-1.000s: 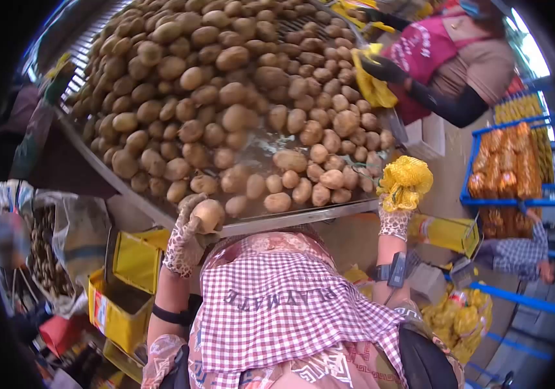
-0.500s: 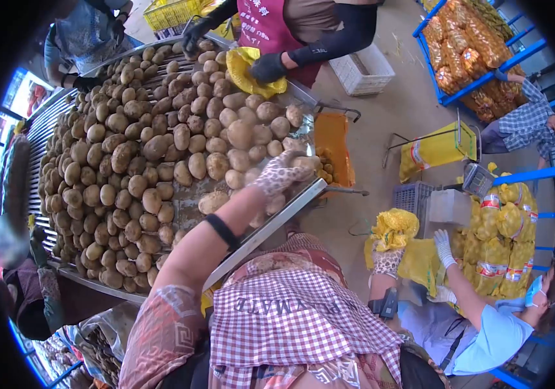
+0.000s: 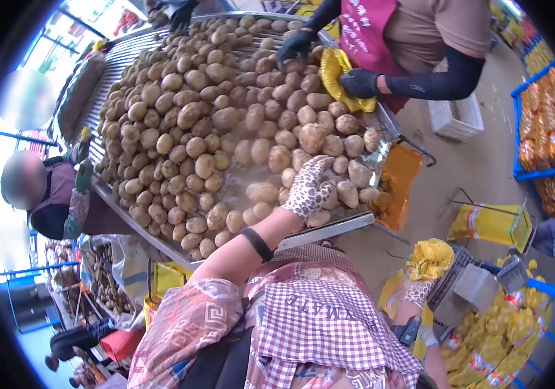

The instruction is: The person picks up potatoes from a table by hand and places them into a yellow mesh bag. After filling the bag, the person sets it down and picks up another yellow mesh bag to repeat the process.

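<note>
We see what look like a few potatoes in the orange bag at the corner, while a great many lie loose across the tabletop; by our judgement, much is left there. They spread ahead of our left hand and on both sides of it. Its fingers are bent over some, but we cannot tell whether they grip any. Our right hand, off the near edge, clutches a bunched yellow mesh.
</note>
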`<action>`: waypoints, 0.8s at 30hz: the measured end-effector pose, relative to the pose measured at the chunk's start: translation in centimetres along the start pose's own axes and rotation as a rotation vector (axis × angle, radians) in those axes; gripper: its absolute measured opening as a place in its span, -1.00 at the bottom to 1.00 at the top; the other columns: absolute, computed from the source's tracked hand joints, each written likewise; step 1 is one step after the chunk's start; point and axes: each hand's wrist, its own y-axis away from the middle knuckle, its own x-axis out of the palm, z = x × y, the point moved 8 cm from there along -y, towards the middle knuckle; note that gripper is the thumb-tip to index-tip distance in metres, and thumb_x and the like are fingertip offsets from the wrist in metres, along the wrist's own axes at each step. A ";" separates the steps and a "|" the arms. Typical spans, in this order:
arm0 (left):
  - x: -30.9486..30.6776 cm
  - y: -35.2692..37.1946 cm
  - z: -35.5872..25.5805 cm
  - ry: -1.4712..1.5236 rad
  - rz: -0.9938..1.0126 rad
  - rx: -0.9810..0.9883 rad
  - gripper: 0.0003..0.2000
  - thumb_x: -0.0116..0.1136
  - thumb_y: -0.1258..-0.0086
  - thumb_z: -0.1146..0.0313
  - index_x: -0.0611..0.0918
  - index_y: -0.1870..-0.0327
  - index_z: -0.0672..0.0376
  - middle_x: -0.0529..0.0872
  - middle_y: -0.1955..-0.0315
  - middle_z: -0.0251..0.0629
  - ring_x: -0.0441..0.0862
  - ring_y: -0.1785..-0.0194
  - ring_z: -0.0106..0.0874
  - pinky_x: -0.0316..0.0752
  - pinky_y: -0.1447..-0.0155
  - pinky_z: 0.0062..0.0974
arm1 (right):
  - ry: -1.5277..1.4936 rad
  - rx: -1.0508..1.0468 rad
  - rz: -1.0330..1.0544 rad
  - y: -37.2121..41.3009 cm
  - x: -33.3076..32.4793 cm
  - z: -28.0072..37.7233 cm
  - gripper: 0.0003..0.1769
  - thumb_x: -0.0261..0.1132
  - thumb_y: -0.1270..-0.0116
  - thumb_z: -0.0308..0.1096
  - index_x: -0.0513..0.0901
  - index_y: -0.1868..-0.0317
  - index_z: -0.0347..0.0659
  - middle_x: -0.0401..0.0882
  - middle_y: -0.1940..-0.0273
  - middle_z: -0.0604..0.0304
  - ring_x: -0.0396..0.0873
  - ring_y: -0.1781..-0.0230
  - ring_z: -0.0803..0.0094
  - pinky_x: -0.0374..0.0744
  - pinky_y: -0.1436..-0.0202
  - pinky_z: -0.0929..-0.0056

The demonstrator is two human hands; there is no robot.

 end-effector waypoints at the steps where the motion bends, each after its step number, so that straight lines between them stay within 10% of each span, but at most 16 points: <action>1: -3.4 0.7 -1.8 -0.274 -0.069 -0.006 -0.52 0.19 -0.21 0.34 0.48 -0.19 0.22 0.48 -0.17 0.03 0.36 -0.29 -0.02 0.23 -0.39 -0.22 | 0.013 0.010 0.023 -0.4 0.8 0.1 -0.86 0.11 -0.39 -0.40 0.46 0.16 -0.31 0.48 0.20 0.04 0.50 0.20 0.19 0.58 0.12 0.21; 7: -12.5 10.0 4.8 -0.770 -0.200 -0.349 -0.32 0.21 -0.20 0.09 0.33 -0.32 0.22 0.31 -0.30 0.07 0.17 -0.41 -0.01 0.01 -0.47 -0.13 | 0.065 0.042 0.188 -2.0 6.5 -0.2 -0.87 0.09 -0.40 -0.40 0.46 0.18 -0.32 0.47 0.22 0.03 0.50 0.22 0.18 0.58 0.13 0.21; 9: -10.8 13.0 5.5 -0.803 0.259 -0.660 -0.23 0.22 -0.18 0.04 0.25 -0.37 0.22 0.24 -0.35 0.10 0.12 -0.43 0.01 -0.02 -0.48 -0.12 | 0.080 0.046 0.246 -1.8 8.7 -0.3 -0.87 0.09 -0.40 -0.40 0.46 0.19 -0.32 0.47 0.22 0.02 0.50 0.22 0.18 0.58 0.14 0.21; 16: -6.3 8.0 5.7 -0.496 0.033 -0.518 -0.25 0.19 -0.21 0.10 0.24 -0.34 0.39 0.39 -0.17 0.35 0.31 -0.29 0.13 0.20 -0.37 -0.12 | 0.153 0.022 0.474 1.4 17.4 -1.2 -0.86 0.07 -0.41 -0.41 0.46 0.22 -0.33 0.46 0.24 0.02 0.49 0.24 0.17 0.57 0.15 0.20; 19: -5.6 7.5 4.8 -0.625 0.174 -0.216 -0.44 0.14 -0.28 0.17 0.40 -0.27 0.23 0.50 -0.11 0.15 0.41 -0.22 0.05 0.32 -0.29 -0.15 | 0.182 -0.003 0.574 3.7 20.7 -1.4 -0.85 0.06 -0.42 -0.41 0.46 0.24 -0.34 0.45 0.25 0.01 0.49 0.24 0.17 0.57 0.15 0.20; 22: -9.8 6.4 5.7 -0.536 0.277 -0.310 -0.57 0.09 -0.34 0.16 0.50 -0.18 0.16 0.64 0.06 -0.01 0.62 0.00 -0.12 0.53 -0.08 -0.25 | 0.233 -0.076 0.703 6.2 23.1 -1.2 -0.84 0.05 -0.42 -0.41 0.46 0.25 -0.34 0.45 0.26 0.01 0.48 0.25 0.16 0.57 0.16 0.20; 24: -13.4 4.4 6.4 -0.447 -0.017 -0.326 -0.57 0.07 -0.36 0.14 0.49 -0.18 0.16 0.66 0.12 0.01 0.63 0.04 -0.10 0.54 -0.04 -0.22 | 0.385 -0.252 0.843 8.1 24.3 -0.9 -0.84 0.04 -0.42 -0.41 0.46 0.26 -0.34 0.45 0.26 0.00 0.48 0.26 0.16 0.57 0.16 0.20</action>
